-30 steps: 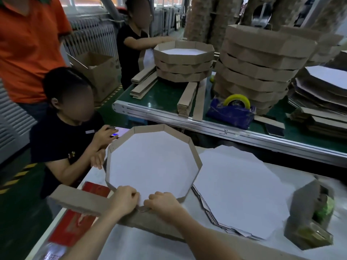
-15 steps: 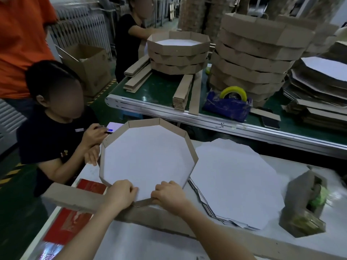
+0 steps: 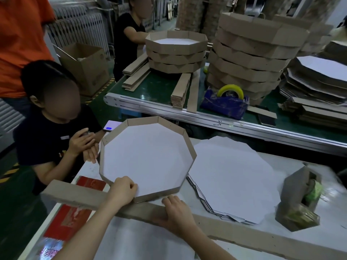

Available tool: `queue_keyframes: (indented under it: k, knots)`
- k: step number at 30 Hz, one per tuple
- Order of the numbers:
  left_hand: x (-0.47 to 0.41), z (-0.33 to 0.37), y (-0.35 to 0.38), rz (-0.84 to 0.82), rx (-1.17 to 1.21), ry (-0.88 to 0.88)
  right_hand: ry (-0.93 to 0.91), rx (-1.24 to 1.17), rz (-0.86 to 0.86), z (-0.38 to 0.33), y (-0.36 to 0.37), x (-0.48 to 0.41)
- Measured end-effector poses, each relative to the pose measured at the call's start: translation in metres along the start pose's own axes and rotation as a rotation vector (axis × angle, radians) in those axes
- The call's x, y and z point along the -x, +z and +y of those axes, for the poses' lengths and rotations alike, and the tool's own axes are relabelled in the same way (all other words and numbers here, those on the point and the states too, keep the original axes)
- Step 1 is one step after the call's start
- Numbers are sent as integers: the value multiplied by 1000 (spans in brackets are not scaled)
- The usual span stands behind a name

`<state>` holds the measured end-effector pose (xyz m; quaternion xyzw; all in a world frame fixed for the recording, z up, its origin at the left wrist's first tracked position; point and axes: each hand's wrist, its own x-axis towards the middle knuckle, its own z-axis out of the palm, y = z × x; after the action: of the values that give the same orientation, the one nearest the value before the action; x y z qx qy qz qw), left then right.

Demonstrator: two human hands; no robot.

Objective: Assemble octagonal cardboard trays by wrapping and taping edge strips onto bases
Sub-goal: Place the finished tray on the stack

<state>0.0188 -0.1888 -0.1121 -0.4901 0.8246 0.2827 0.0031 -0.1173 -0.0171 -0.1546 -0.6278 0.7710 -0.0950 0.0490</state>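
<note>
An octagonal tray [image 3: 146, 158] with a white base and a brown edge strip wrapped round it lies on the white table in front of me. My left hand [image 3: 123, 188] grips the tray's near-left edge, fingers curled over the strip. My right hand [image 3: 175, 212] lies just below the tray's near edge, on a long brown cardboard strip [image 3: 75, 197] that runs across the table; its fingers are curled and whether they hold anything is hidden. A pile of white octagonal bases [image 3: 231, 177] lies to the right of the tray.
A cardboard-covered tape dispenser [image 3: 300, 199] stands at the right. Behind, a green conveyor [image 3: 159, 91] carries stacked finished trays [image 3: 249, 51], strip bundles [image 3: 180, 92] and a blue dispenser with yellow tape [image 3: 227, 102]. A person crouches at the table's left edge; others stand behind.
My right hand has come off the tray's near edge and dropped down onto the long strip. My left hand has stayed at the near-left edge. The camera has moved closer.
</note>
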Motion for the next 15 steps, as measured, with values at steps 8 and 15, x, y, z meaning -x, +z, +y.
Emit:
queue_keyframes:
  k: [8,15]
  knots:
    - [5,17,8,-15,-205,14,150,47,-417,-9,11,0]
    - [11,24,23,81,-331,188,176,45,-440,-19,16,4]
